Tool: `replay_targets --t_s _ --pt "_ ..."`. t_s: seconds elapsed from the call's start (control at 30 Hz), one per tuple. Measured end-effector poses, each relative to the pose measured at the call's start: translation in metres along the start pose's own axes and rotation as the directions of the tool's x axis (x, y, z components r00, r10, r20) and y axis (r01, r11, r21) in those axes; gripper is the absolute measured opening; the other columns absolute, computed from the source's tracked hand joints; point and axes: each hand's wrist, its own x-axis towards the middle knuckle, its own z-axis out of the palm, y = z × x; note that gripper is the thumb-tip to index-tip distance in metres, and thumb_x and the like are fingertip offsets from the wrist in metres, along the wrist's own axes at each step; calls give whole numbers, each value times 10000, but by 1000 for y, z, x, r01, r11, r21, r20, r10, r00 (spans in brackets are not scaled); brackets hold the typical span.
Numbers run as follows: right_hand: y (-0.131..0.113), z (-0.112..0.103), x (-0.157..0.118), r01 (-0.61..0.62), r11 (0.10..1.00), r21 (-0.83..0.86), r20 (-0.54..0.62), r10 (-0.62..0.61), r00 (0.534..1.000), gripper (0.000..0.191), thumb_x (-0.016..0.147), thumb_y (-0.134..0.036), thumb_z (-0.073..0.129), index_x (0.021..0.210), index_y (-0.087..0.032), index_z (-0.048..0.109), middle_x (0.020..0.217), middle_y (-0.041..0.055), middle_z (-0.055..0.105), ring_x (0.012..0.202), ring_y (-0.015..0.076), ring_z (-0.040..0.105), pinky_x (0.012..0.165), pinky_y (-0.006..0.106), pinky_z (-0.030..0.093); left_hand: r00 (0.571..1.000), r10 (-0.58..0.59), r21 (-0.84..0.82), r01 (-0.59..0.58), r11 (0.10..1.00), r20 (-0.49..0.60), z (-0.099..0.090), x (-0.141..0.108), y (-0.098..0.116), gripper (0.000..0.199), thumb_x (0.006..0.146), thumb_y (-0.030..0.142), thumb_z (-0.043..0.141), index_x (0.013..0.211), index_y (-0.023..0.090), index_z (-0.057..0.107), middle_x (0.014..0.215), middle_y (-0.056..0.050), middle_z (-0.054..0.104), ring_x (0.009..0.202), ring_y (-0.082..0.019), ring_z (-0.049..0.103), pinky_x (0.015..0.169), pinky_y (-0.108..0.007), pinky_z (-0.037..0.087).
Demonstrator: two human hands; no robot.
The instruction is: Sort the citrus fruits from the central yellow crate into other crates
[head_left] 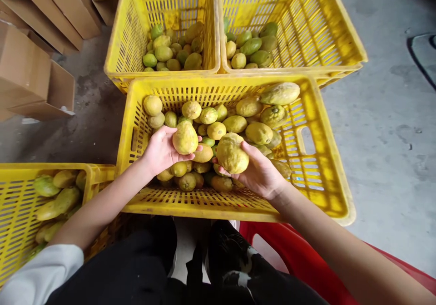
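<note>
My left hand (161, 147) is closed around a yellow, pear-shaped papaya (185, 138), which rests on the fingers with the thumb along its side. A larger, lumpy yellow-green papaya (233, 154) sits in my right hand (260, 171), the thumb at its upper right and fingers beneath. Both fruits are held apart from each other, above a yellow plastic crate (327, 169). Inside that crate lie many more papayas, small rounder ones at the left and middle, and longer ones such as a big pale papaya (280, 94) at the right.
Behind stand two more yellow crates, a left one (131, 37) and a right one (306, 19), both with greener fruit. Another crate (17, 218) with long fruit is at lower left. Cardboard boxes (27, 69) stand upper left. A red plastic seat (293, 255) shows below.
</note>
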Motion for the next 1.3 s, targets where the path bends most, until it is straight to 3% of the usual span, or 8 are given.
replay_targets --t_s 0.1,0.27,0.53,0.7,0.87,1.07,1.17,1.3 --pt "-2 2 -1 24 999 23 -26 -23 999 394 864 -461 748 1161 -205 703 1151 114 779 1066 314 759 857 407 681 999 23 48 -25 999 29 0 1 0 291 955 283 467 1156 110 587 916 -163 756 755 -249 769 551 -256 594" --pt "-3 4 1 48 998 39 1 -48 999 414 796 -364 655 1155 -159 683 1223 174 748 1222 385 691 1041 568 590 996 13 89 -20 996 87 -5 1 -1 185 917 341 595 1003 188 536 779 -66 690 557 -161 675 447 -194 505" --pt "0 -6 -1 26 999 45 -33 -25 999 346 803 -405 840 1057 -208 714 977 73 788 872 253 777 864 402 692 991 28 83 -39 996 132 -9 3 -5 228 860 351 682 962 187 562 849 -79 711 669 -186 703 507 -225 517" --pt "3 -5 0 32 999 -42 -58 -35 998 378 799 -410 865 1089 -220 716 1093 84 788 976 272 775 862 380 691 996 8 22 -10 1000 90 -4 3 -1 275 904 345 531 1041 125 623 842 -110 720 692 -225 715 558 -297 568" --pt "-3 4 -1 55 997 49 -124 -49 991 409 865 -501 716 1121 -183 706 1147 143 773 1158 370 725 984 507 637 1000 10 -29 -10 1000 11 0 1 0 349 932 332 432 1128 107 615 892 -154 749 780 -288 762 614 -346 597" --pt "-6 7 -1 56 992 111 -39 -52 998 366 787 -340 619 1126 -208 653 1132 144 775 1229 387 691 1042 570 585 999 4 6 -5 1000 32 1 2 -1 357 983 334 451 1232 115 581 1037 -185 769 880 -305 782 625 -328 587" --pt "-4 6 -2 52 996 72 -8 -52 999 319 834 -336 664 1124 -204 661 1074 115 790 1083 352 759 955 511 645 998 -1 37 -1 999 62 -2 3 -2 300 998 343 472 1159 124 599 1023 -178 769 883 -301 780 642 -336 595" --pt "-5 5 -3 2 998 61 -45 1 999 386 842 -412 782 1133 -184 672 948 96 797 801 294 796 656 349 693 989 28 86 -41 995 147 -6 3 -4 257 951 380 603 1022 134 621 885 -122 741 730 -241 741 573 -298 567"
